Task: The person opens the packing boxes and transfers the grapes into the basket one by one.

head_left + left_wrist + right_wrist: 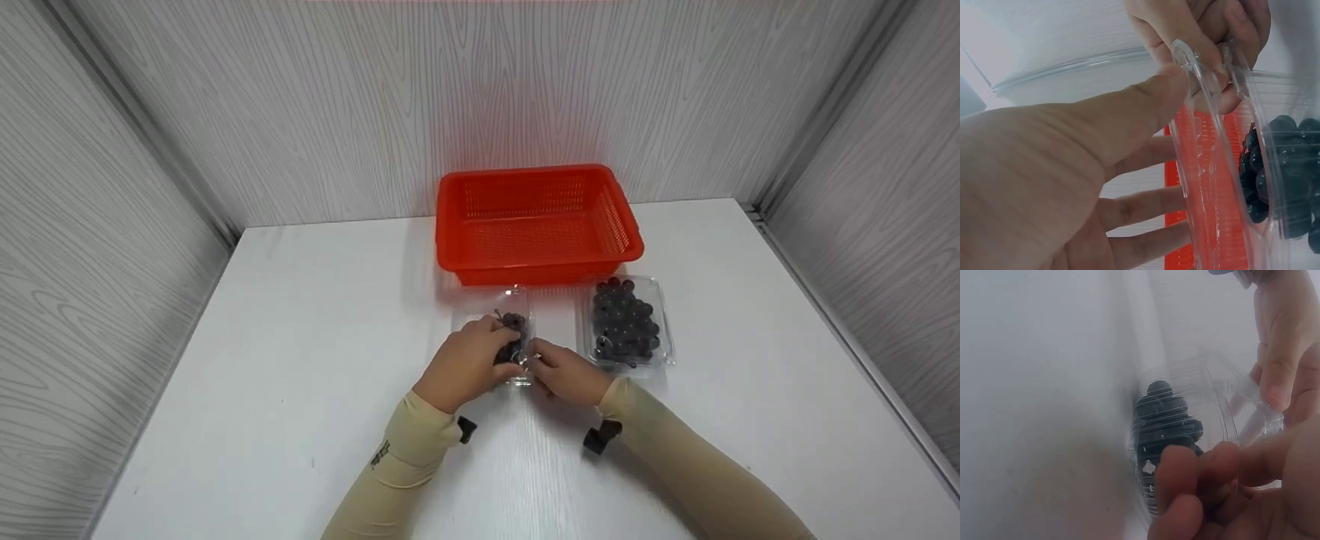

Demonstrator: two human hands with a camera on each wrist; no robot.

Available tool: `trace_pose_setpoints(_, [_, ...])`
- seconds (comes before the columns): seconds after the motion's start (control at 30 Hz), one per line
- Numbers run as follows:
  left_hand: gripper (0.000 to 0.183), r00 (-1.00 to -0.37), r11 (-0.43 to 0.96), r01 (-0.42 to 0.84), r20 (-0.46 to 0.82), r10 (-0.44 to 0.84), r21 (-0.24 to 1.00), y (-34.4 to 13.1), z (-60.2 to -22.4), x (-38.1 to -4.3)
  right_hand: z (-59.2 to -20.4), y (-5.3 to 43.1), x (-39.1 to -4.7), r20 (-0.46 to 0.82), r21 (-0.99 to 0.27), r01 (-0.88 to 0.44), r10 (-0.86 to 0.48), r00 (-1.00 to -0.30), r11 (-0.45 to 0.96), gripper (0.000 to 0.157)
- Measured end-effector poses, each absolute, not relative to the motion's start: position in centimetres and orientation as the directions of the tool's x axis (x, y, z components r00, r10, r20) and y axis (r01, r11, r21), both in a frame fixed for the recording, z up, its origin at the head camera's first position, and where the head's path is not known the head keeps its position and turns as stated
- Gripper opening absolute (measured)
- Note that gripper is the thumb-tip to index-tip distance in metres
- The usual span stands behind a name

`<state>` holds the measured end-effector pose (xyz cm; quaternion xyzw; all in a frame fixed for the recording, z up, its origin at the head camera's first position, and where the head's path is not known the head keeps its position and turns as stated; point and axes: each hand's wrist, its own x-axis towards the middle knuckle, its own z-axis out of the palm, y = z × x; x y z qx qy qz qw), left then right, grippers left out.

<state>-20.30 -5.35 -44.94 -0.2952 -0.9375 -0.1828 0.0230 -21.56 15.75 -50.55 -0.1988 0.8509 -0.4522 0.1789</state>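
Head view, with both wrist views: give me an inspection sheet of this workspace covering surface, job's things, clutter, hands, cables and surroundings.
Surface: flat white tabletop.
Job's things: clear rectangular plastic box holding dark round fruit; matching clear plastic box of dark round fruit to its right; red rectangular plastic basket behind.
Clutter: nothing seen.
Hands: left hand holds the first box; right hand pinches its rim.
Cables: nothing seen.
Surroundings: pale wood-grain panels at left, back and right.

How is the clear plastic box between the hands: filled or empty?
Not empty: the right wrist view shows dark round fruits inside the box.
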Motion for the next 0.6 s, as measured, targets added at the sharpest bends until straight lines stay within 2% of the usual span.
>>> trace_pose_setpoints(0.27, [0.032,-0.779,0.714,0.625,0.195,0.596,0.316,-5.22,-44.55,-20.26,-50.55,15.89,-21.63,-0.122,-0.849,-0.173,-0.505,-0.855,0.499,0.017])
trace_pose_setpoints(0.6, [0.02,-0.753,0.707,0.658,0.208,0.624,0.259,-5.03,-44.56,-20.11,-50.62,15.81,-21.54,-0.136,-0.845,-0.165,-0.502,-0.854,0.509,0.018])
